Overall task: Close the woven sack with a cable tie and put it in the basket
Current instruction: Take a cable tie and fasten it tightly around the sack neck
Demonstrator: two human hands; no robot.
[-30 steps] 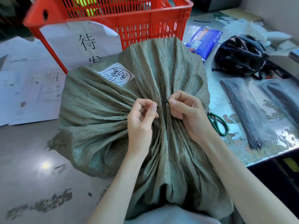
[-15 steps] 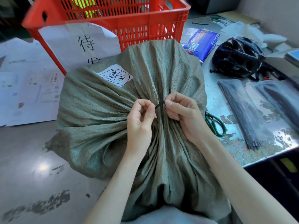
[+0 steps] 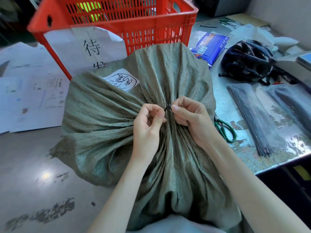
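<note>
A full green woven sack [image 3: 104, 125] lies on the metal table [image 3: 30, 174] in front of me, its mouth gathered toward me in tight pleats. A white handwritten label [image 3: 122, 80] is stuck on its top. A thin black cable tie [image 3: 168, 107] circles the gathered neck. My left hand [image 3: 149, 126] pinches one end of the tie between thumb and forefinger. My right hand [image 3: 190, 115] pinches the other end just beside it. The red plastic basket [image 3: 134, 19] stands right behind the sack, touching it, with a paper sign taped on its front.
Green-handled scissors [image 3: 224, 130] lie right of the sack beside my right wrist. Two clear bags of black cable ties [image 3: 254, 120] lie further right near the table edge. A black helmet [image 3: 247, 60] and a blue packet [image 3: 210, 46] sit at the back right. Papers [image 3: 30, 98] cover the left.
Both hands have stayed at the sack's neck, fingertips drawn closer together on the tie. The view has shifted slightly; the sack has not moved.
</note>
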